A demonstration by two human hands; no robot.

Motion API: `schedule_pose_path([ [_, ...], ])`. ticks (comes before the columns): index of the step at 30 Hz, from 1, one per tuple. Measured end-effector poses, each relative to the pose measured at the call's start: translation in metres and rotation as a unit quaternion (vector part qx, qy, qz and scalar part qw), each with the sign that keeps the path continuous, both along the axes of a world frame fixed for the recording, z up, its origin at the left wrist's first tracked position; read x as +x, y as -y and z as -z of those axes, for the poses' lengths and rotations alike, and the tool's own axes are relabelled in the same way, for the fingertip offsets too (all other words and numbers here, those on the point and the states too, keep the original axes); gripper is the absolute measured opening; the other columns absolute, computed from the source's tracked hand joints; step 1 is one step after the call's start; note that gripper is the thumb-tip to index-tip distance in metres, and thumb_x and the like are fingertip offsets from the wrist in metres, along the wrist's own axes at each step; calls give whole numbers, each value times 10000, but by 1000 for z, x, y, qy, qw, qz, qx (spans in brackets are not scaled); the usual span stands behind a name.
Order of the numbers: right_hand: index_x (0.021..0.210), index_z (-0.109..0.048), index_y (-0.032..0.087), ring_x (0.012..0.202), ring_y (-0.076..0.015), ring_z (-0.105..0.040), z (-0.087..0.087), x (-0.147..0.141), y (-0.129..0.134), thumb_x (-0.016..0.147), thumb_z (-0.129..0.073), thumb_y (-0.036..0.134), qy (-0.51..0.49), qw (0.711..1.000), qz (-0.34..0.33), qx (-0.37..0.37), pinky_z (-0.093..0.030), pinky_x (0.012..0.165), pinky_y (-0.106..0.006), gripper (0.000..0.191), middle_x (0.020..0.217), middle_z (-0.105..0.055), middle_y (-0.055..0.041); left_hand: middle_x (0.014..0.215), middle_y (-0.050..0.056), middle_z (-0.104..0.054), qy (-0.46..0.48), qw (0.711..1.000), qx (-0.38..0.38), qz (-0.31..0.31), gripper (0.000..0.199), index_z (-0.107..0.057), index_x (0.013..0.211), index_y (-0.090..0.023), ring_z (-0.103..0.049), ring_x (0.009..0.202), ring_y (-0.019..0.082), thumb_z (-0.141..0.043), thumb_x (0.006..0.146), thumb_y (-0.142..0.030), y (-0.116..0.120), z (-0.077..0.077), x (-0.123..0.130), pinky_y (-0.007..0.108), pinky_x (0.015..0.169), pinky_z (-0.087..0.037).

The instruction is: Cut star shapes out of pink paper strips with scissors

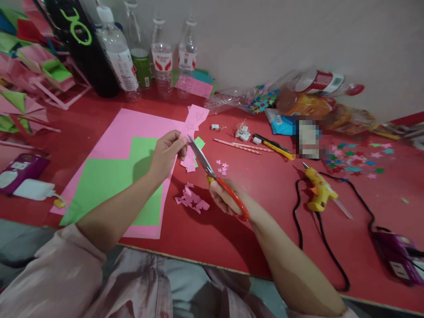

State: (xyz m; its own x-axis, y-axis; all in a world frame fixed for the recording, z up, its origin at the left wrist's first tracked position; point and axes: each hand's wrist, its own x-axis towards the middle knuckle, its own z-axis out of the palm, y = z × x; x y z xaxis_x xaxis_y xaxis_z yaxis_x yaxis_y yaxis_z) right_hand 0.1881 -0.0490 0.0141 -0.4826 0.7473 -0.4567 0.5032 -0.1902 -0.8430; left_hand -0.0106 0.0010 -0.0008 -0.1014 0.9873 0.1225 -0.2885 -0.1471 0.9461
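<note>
My left hand (170, 152) pinches a strip of pink paper (198, 117) with star outlines drawn on it. In my right hand (223, 196) is a pair of scissors (207, 163) with red-orange handles, my fingers through the loops. The blade tips meet the pink paper right beside my left fingertips. Below the blades lie pink paper scraps (192, 198) with star-shaped gaps. Several small cut pink stars (222, 168) rest to the right of the blades. Under my left forearm are a green sheet (112, 185) and a larger pink sheet (145, 119).
Plastic bottles (162, 66) and a black flask (88, 53) stand along the wall. Pink and green paper models (49, 66) crowd the left. At right lie a yellow glue gun (319, 187) with its cord, a cutter knife (276, 148), striped pencils (241, 145) and scattered coloured stars (354, 159).
</note>
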Motion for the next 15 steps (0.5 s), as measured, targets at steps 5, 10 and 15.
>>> schedule_pose_path([
  [5,584,-378,212,281,-51,-332,-5,-2,3,838,-390,697,-6,1000,14,11,-283,310,-181,548,367,-406,66,474,-55,-522,-4,1000,-2,-1,180,-518,627,-179,-457,403,32,-570,798,-195,1,0,0,155,413,-382],
  [10,575,-390,210,282,-52,-335,-3,-2,2,824,-396,715,0,1000,15,8,-275,308,-184,564,363,-404,65,471,-53,-525,-5,1000,-4,-4,186,-516,616,-179,-458,401,31,-564,796,-185,1,-1,0,152,408,-380],
  [15,566,-379,208,278,-49,-334,-3,-2,3,829,-393,714,5,1000,16,10,-279,312,-181,570,359,-400,64,465,-55,-525,3,1000,-3,-6,181,-518,614,-181,-451,390,30,-562,789,-172,1,-1,1,153,400,-376],
])
